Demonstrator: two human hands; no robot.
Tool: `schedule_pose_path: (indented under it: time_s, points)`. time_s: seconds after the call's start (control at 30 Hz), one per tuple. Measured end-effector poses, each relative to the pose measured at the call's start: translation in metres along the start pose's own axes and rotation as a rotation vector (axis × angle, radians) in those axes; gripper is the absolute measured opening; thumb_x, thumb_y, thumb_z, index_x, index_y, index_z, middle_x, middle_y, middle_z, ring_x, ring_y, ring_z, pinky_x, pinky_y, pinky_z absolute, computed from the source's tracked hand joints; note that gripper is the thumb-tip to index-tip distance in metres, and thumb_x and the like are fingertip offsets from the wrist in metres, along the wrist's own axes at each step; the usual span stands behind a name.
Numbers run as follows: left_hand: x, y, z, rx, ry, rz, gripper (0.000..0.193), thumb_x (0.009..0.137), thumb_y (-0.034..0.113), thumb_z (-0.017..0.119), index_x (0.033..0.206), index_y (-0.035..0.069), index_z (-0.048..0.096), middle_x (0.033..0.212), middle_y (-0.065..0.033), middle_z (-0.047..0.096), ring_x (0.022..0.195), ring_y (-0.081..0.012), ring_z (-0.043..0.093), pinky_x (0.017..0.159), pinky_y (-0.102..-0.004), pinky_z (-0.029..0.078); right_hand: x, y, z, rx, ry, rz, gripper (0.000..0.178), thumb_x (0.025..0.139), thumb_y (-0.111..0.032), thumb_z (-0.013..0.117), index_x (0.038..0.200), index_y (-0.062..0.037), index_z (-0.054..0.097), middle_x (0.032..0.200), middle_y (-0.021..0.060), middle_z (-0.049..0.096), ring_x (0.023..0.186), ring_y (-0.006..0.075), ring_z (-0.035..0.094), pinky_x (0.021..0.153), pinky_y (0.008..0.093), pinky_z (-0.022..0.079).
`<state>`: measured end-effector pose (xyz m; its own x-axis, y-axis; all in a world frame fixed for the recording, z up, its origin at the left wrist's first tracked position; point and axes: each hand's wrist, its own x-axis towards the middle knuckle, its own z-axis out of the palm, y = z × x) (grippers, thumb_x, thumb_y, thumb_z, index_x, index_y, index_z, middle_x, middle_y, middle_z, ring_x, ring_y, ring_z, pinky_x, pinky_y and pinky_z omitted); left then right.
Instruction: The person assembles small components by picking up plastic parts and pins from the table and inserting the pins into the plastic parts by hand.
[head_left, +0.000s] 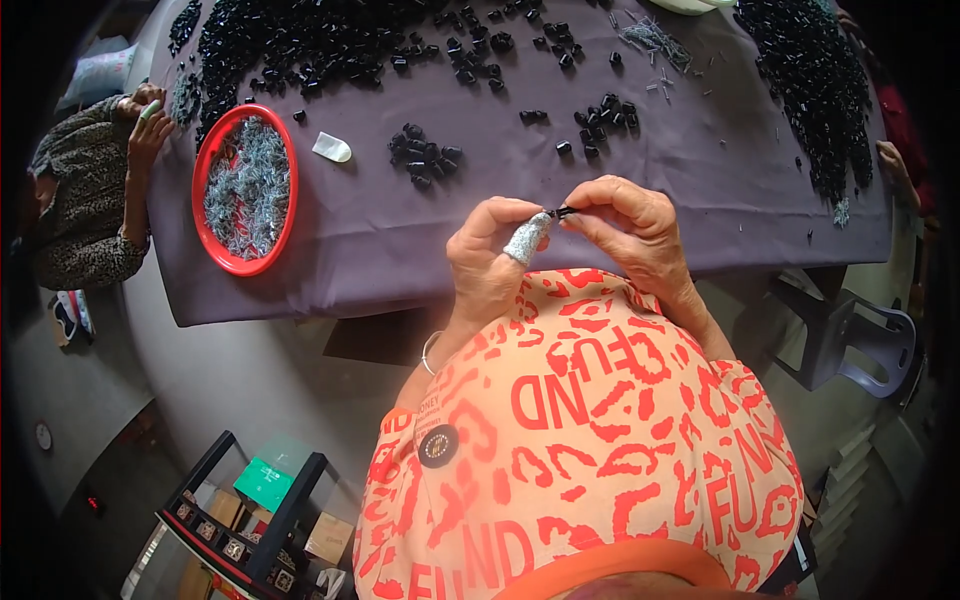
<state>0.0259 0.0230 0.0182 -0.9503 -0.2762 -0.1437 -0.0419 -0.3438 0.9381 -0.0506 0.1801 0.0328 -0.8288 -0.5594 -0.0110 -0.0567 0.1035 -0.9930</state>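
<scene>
My left hand and my right hand meet just past the table's near edge. Both are closed, with the fingertips pinching a small black part between them; its exact shape is hard to make out. A grey, glittery wrap covers one digit of the left hand. Beyond the hands, a small cluster of black plastic pieces lies to the left and another group of black pieces to the right. Left of the hands stands a red plastic basin holding many thin, pale grey pieces.
A purple-grey cloth covers the table. A white round-ended piece lies by the basin. Large black heaps fill the far side and right. People sit at both sides. A grey plastic chair stands right.
</scene>
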Motion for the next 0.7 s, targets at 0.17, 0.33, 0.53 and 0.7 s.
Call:
schedule_pose_path:
  time_s: [0.17,0.33,0.53,0.7]
  points:
    - [-0.001,-0.003,0.002,0.124,0.002,0.101,0.012,0.083,-0.008,0.062,0.093,-0.002,0.06,0.085,-0.0044,0.062,0.074,-0.0086,0.058,0.065,-0.0207,0.048,0.002,0.002,-0.001,-0.139,-0.025,-0.114,0.015,0.079,0.01,0.063,0.093,0.0044,0.063,0.088,0.0072,0.063,0.08,0.0117,0.062,0.073,0.0226,0.052]
    - [0.0,-0.006,-0.001,0.032,-0.004,-0.042,0.013,0.083,-0.008,0.063,0.093,-0.002,0.06,0.085,-0.0044,0.062,0.073,-0.0079,0.059,0.064,-0.0201,0.048,0.001,0.009,-0.002,0.05,-0.025,0.044,0.014,0.079,0.009,0.065,0.092,0.0044,0.064,0.087,0.008,0.065,0.079,0.011,0.062,0.071,0.0226,0.052]
    - [-0.001,-0.008,0.001,0.053,0.007,0.003,0.013,0.083,-0.007,0.063,0.094,-0.002,0.06,0.087,-0.0046,0.062,0.073,-0.008,0.059,0.064,-0.0195,0.048,-0.001,0.008,0.0,-0.007,0.009,-0.011,0.015,0.078,0.009,0.065,0.092,0.003,0.065,0.086,0.0086,0.065,0.079,0.0109,0.063,0.069,0.0231,0.052]
    - [-0.004,-0.013,0.005,0.083,-0.024,-0.006,0.014,0.082,-0.008,0.063,0.094,-0.001,0.061,0.088,-0.0045,0.062,0.074,-0.0081,0.059,0.065,-0.0198,0.048,-0.002,0.006,0.006,-0.274,0.064,-0.274,0.016,0.075,0.011,0.066,0.089,0.0022,0.064,0.085,0.0099,0.065,0.077,0.014,0.064,0.067,0.0246,0.052]
